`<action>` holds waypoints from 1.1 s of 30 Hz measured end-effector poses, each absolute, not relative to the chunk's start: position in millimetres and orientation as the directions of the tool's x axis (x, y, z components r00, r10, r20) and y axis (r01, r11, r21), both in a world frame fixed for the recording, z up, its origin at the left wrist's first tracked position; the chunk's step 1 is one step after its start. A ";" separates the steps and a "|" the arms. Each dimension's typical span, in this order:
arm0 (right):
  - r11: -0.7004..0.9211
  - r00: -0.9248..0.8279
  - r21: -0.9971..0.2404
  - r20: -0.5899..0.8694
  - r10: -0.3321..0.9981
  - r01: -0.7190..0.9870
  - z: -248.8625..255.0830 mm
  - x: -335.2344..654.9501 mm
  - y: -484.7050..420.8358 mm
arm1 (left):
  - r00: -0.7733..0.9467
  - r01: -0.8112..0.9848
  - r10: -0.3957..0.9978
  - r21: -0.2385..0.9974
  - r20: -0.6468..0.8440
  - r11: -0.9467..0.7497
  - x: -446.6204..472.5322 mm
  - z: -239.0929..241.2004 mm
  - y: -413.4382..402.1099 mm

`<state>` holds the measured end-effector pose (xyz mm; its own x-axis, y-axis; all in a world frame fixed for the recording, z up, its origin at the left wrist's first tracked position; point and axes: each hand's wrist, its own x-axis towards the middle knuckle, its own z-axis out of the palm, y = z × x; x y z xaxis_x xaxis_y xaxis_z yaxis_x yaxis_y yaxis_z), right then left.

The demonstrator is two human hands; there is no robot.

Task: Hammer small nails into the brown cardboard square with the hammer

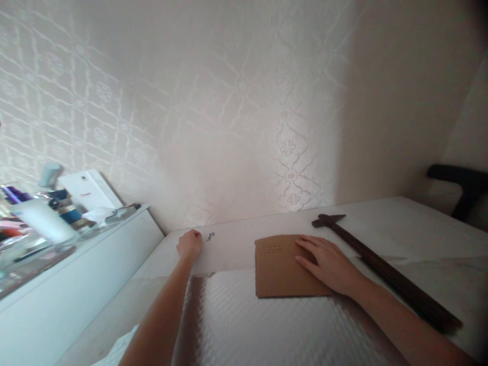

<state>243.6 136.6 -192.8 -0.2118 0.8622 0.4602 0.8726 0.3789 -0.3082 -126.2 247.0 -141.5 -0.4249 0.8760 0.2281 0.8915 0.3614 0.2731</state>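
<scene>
Left hand curled forward; right hand lies flat, fingers spread.

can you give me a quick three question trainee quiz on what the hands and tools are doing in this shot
1. True or false: the right hand lies flat on the brown cardboard sheet.
2. Which lies to the right of that sheet? A) dark wooden-handled hammer B) saw C) drill
3. Fill in: the left hand is closed into a ____ on the white table, beside some small dark metal bits.

Key
1. True
2. A
3. fist
</scene>
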 end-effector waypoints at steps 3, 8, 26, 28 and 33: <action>0.380 -0.206 -0.313 0.469 0.859 0.871 -193.3 243.5 137.4 | -0.398 0.895 0.875 0.326 0.275 0.305 -112.2 -137.9 246.4; 0.387 -0.214 -0.323 0.460 0.862 0.864 -191.3 244.2 138.8 | -0.296 0.886 0.898 0.445 0.327 0.130 -52.0 -127.5 232.4; 0.129 -0.093 -0.085 0.343 0.935 0.988 -160.0 209.1 141.5 | -0.152 0.487 0.954 0.860 0.257 -0.154 29.4 -149.9 181.6; 0.055 -0.034 -0.043 0.378 0.925 0.998 -158.9 202.0 141.8 | -0.133 0.478 0.958 0.863 0.253 -0.162 30.2 -147.0 182.0; 0.185 -0.165 -0.026 0.344 0.924 0.982 -161.6 218.3 144.9 | -0.110 0.551 0.976 0.829 0.187 -0.097 31.6 -147.3 185.6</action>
<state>218.3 144.9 -161.6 -0.1651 0.9243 0.3442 0.9824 0.1850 -0.0257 31.6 185.6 -147.3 -0.1104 0.9761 0.1871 0.5508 -0.0966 0.8290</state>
